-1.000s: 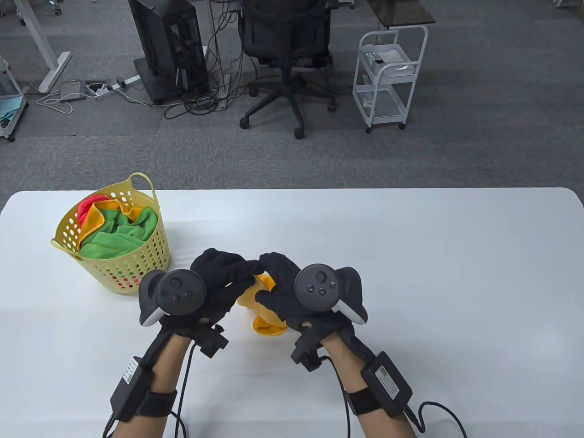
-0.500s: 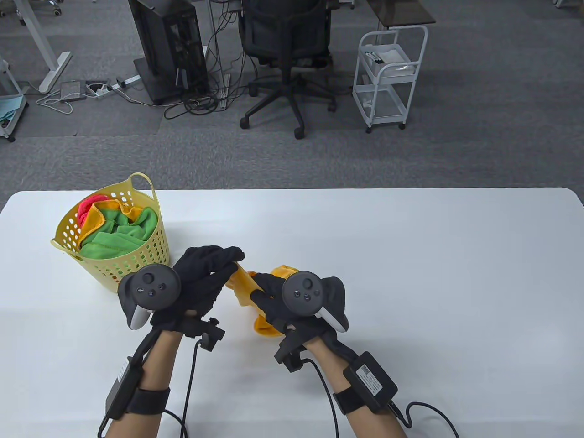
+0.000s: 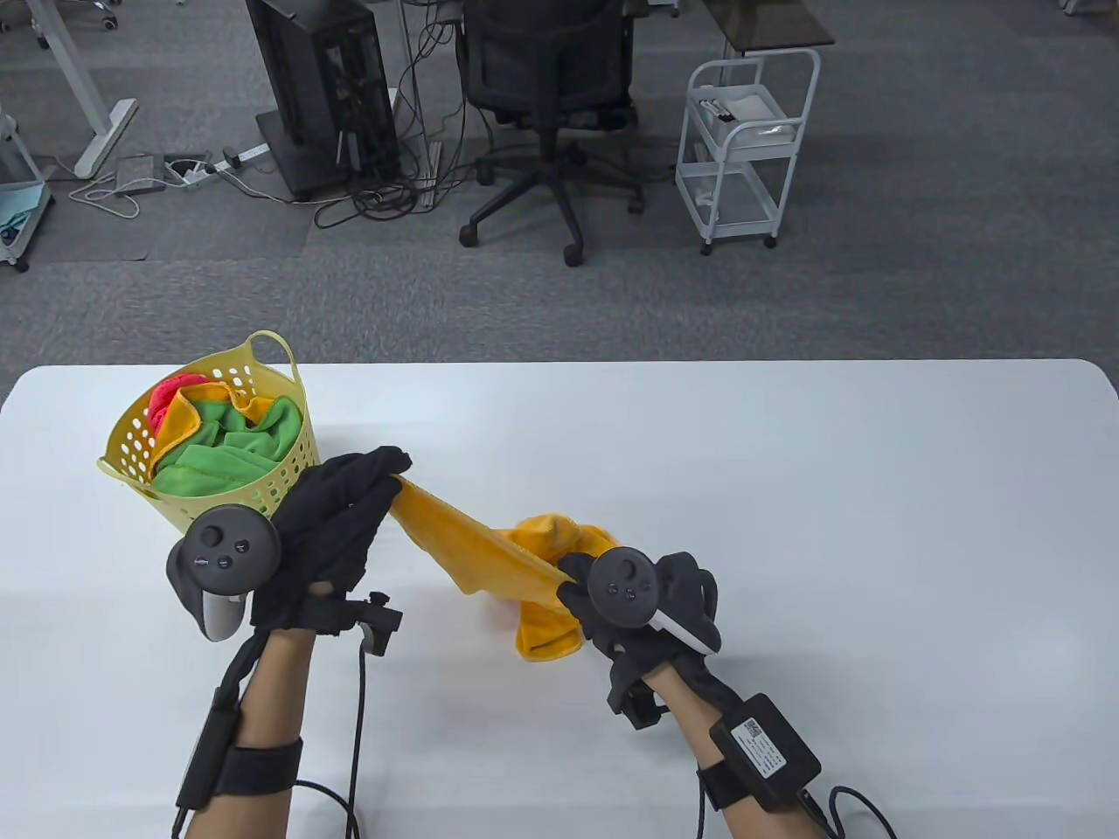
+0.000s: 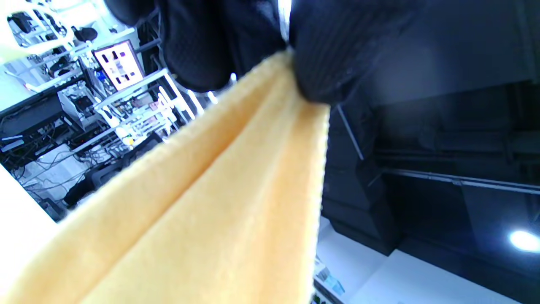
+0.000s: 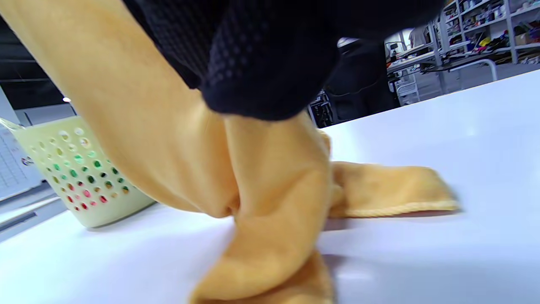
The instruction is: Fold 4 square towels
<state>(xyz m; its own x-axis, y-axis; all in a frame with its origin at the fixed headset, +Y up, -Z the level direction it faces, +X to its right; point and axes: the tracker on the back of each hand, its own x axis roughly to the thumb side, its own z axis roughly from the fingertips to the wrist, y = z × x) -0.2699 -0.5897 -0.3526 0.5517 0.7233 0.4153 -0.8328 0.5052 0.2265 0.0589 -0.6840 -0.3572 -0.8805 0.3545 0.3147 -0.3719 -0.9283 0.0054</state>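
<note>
An orange towel (image 3: pixel 489 551) is stretched between my two hands above the white table (image 3: pixel 787 489). My left hand (image 3: pixel 350 507) pinches one end of it beside the yellow basket (image 3: pixel 262 498); the left wrist view shows the towel (image 4: pixel 219 202) running out from under my fingertips (image 4: pixel 320 63). My right hand (image 3: pixel 603 594) grips the other end. Slack cloth bunches and hangs below that hand, and the towel (image 5: pixel 270 202) touches the table in the right wrist view.
The yellow basket (image 5: pixel 80 169) stands at the table's left and holds green (image 3: pixel 232 450), orange and red towels. An office chair (image 3: pixel 551 96) and a white cart (image 3: pixel 743 140) stand on the floor beyond the far edge.
My hands have moved apart, the left toward the basket and the right toward me and to the right. The towel, bunched between them before, is now drawn out into a strip.
</note>
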